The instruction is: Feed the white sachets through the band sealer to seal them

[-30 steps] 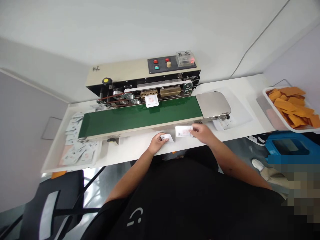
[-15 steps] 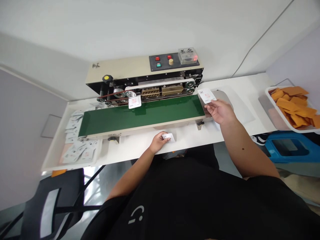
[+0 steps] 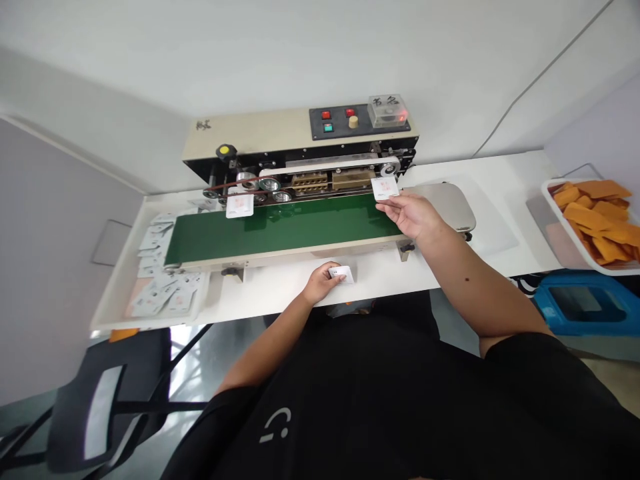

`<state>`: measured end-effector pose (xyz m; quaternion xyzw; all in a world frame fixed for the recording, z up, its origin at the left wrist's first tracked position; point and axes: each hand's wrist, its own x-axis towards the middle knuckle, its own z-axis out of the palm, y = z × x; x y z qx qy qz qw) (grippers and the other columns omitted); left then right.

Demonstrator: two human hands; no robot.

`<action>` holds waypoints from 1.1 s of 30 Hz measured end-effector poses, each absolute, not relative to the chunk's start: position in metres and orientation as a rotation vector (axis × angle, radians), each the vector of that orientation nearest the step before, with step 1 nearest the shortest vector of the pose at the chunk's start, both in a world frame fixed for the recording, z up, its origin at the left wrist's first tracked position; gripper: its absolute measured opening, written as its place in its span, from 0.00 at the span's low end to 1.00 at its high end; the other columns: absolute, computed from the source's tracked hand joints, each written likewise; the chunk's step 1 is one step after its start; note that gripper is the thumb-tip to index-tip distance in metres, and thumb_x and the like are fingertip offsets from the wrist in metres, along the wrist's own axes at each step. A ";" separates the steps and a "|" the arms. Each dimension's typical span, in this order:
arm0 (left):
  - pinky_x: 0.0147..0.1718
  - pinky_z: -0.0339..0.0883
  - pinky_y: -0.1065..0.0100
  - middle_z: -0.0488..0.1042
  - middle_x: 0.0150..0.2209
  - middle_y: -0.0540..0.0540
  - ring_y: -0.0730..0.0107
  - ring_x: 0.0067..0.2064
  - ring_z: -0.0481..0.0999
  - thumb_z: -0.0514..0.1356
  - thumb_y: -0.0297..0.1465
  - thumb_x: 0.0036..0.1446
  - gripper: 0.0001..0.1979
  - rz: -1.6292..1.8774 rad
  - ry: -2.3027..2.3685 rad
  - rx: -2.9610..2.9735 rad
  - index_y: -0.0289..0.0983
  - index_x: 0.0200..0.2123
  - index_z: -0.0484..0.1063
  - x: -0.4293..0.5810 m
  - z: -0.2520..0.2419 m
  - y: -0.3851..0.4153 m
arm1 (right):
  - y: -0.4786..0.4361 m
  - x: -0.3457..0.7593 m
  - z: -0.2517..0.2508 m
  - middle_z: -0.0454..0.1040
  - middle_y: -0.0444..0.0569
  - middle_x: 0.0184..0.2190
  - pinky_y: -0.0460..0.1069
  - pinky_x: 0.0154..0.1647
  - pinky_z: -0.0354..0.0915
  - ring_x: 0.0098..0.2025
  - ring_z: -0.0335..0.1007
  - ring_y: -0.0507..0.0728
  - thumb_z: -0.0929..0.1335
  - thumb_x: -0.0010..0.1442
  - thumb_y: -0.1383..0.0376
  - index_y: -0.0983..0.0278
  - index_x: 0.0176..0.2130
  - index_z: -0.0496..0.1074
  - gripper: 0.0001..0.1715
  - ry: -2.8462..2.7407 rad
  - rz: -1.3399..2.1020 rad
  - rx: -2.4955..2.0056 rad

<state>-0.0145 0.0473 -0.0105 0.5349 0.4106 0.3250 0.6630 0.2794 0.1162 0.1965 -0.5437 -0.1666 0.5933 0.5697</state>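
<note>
My right hand [image 3: 407,212] pinches a small white printed sachet [image 3: 385,188] by its lower edge. That sachet is at the right end of the band sealer [image 3: 250,137], above its green conveyor belt [image 3: 310,227]. Another white sachet [image 3: 240,203] lies on the belt's left part, its top edge by the sealer's rollers. Below the belt, near the table's front edge, my left hand [image 3: 321,283] is closed on white sachets [image 3: 342,274]; how many it holds I cannot tell.
At the left, a white tray [image 3: 113,293] holds a heap of white sachets. A white bin [image 3: 570,233] with orange packets stands at the right. Control buttons [image 3: 327,115] sit on top of the sealer. Below are a blue stool [image 3: 590,277] and a black chair [image 3: 70,423].
My right hand has moved left with its sachet, from the belt's right end to the sealer's intake side. The sachet on the belt has travelled left. My left hand stays about where it was.
</note>
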 end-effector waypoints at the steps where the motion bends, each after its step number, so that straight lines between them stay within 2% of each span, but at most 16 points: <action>1: 0.37 0.70 0.68 0.76 0.35 0.48 0.69 0.35 0.75 0.75 0.50 0.50 0.28 0.734 0.928 1.223 0.36 0.44 0.76 -0.015 -0.009 0.047 | 0.113 0.276 0.197 0.82 0.54 0.39 0.40 0.33 0.78 0.40 0.84 0.55 0.70 0.64 0.76 0.68 0.42 0.74 0.06 -0.415 1.385 -1.273; 5: 0.38 0.71 0.67 0.77 0.37 0.45 0.68 0.37 0.75 0.67 0.52 0.60 0.24 0.749 0.910 1.340 0.36 0.43 0.77 -0.017 -0.002 0.048 | 0.079 0.269 0.187 0.81 0.50 0.47 0.41 0.27 0.74 0.33 0.82 0.50 0.71 0.65 0.67 0.64 0.45 0.73 0.07 -0.611 1.084 -1.329; 7: 0.40 0.71 0.66 0.77 0.38 0.44 0.67 0.38 0.75 0.64 0.52 0.65 0.23 0.780 0.912 1.436 0.36 0.42 0.78 -0.017 0.003 0.049 | 0.050 0.263 0.167 0.80 0.48 0.45 0.40 0.22 0.68 0.26 0.76 0.46 0.71 0.66 0.62 0.62 0.45 0.73 0.08 -0.755 0.896 -1.378; 9: 0.41 0.70 0.64 0.76 0.38 0.44 0.65 0.39 0.75 0.62 0.51 0.67 0.22 0.808 0.929 1.535 0.36 0.40 0.79 -0.017 0.006 0.050 | 0.020 0.255 0.138 0.79 0.47 0.39 0.42 0.21 0.66 0.23 0.71 0.46 0.70 0.67 0.58 0.62 0.43 0.73 0.10 -0.923 0.861 -1.428; 11: 0.42 0.70 0.64 0.75 0.37 0.44 0.65 0.40 0.75 0.61 0.51 0.67 0.22 0.803 0.926 1.580 0.36 0.40 0.80 -0.015 0.006 0.050 | -0.005 0.244 0.106 0.78 0.47 0.36 0.43 0.25 0.68 0.23 0.70 0.47 0.70 0.66 0.57 0.63 0.43 0.74 0.12 -1.087 0.989 -1.505; 15: 0.35 0.66 0.68 0.75 0.34 0.47 0.69 0.34 0.72 0.62 0.51 0.67 0.23 0.796 0.962 1.465 0.36 0.42 0.77 -0.012 0.002 0.047 | -0.030 0.217 0.056 0.80 0.51 0.49 0.45 0.29 0.71 0.28 0.74 0.48 0.72 0.62 0.57 0.63 0.52 0.76 0.20 -1.306 1.418 -1.622; 18: 0.29 0.61 0.70 0.71 0.30 0.51 0.72 0.29 0.67 0.61 0.51 0.67 0.22 0.792 1.021 1.399 0.37 0.43 0.74 -0.010 -0.001 0.043 | -0.032 0.199 0.040 0.81 0.51 0.50 0.45 0.31 0.71 0.30 0.76 0.49 0.72 0.62 0.57 0.63 0.52 0.76 0.21 -1.355 1.596 -1.597; 24: 0.28 0.59 0.71 0.66 0.28 0.54 0.74 0.28 0.64 0.63 0.51 0.65 0.21 0.834 1.030 1.357 0.39 0.41 0.69 -0.010 -0.001 0.039 | -0.024 0.184 0.043 0.80 0.47 0.34 0.45 0.34 0.71 0.29 0.76 0.52 0.69 0.62 0.61 0.65 0.38 0.74 0.09 -1.295 1.550 -1.660; 26: 0.28 0.60 0.71 0.66 0.29 0.54 0.74 0.28 0.65 0.65 0.52 0.64 0.22 0.850 0.974 1.311 0.38 0.41 0.68 -0.010 -0.001 0.040 | -0.021 0.190 0.054 0.79 0.46 0.33 0.46 0.35 0.70 0.30 0.76 0.52 0.68 0.62 0.60 0.64 0.37 0.74 0.09 -1.344 1.429 -1.684; 30: 0.37 0.70 0.67 0.75 0.38 0.46 0.67 0.37 0.75 0.66 0.57 0.60 0.30 0.893 0.757 1.250 0.37 0.48 0.68 -0.011 -0.004 0.043 | -0.013 0.219 0.090 0.80 0.46 0.34 0.47 0.36 0.70 0.32 0.76 0.53 0.69 0.64 0.59 0.63 0.38 0.77 0.10 -1.562 1.170 -1.612; 33: 0.40 0.72 0.63 0.79 0.42 0.41 0.64 0.40 0.79 0.64 0.59 0.60 0.33 0.868 0.669 1.232 0.37 0.52 0.67 -0.013 -0.005 0.045 | 0.001 0.252 0.125 0.79 0.47 0.34 0.48 0.36 0.73 0.31 0.76 0.53 0.72 0.64 0.57 0.62 0.42 0.79 0.12 -1.426 1.063 -1.563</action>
